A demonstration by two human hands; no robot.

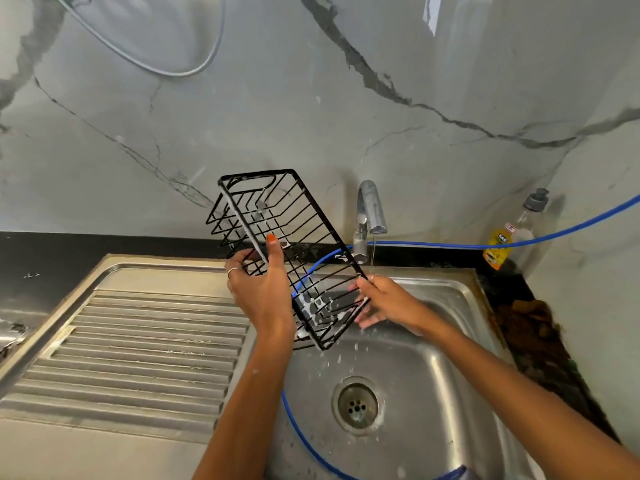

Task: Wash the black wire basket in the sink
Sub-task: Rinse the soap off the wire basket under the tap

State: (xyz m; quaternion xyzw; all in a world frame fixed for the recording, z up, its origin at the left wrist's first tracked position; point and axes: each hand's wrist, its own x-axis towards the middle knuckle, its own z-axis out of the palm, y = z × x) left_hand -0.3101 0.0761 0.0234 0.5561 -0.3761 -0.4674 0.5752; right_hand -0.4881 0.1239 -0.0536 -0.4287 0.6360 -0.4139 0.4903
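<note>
The black wire basket (294, 216) is held tilted above the steel sink (433, 368), its upper end toward the wall and its lower end over the basin. White suds cling to its wires. My left hand (263, 289) grips the basket's left rim near the middle, thumb up over the frame. My right hand (381, 299) holds the lower right corner, just under a thin stream of water from the tap (372, 209). Droplets fall toward the drain (356, 405).
A ribbed steel draining board (138, 348) lies left of the basin. A blue hose (519, 242) runs along the back ledge and down through the sink. A dish soap bottle (509, 233) stands at the back right corner. Marble-look wall panels rise behind.
</note>
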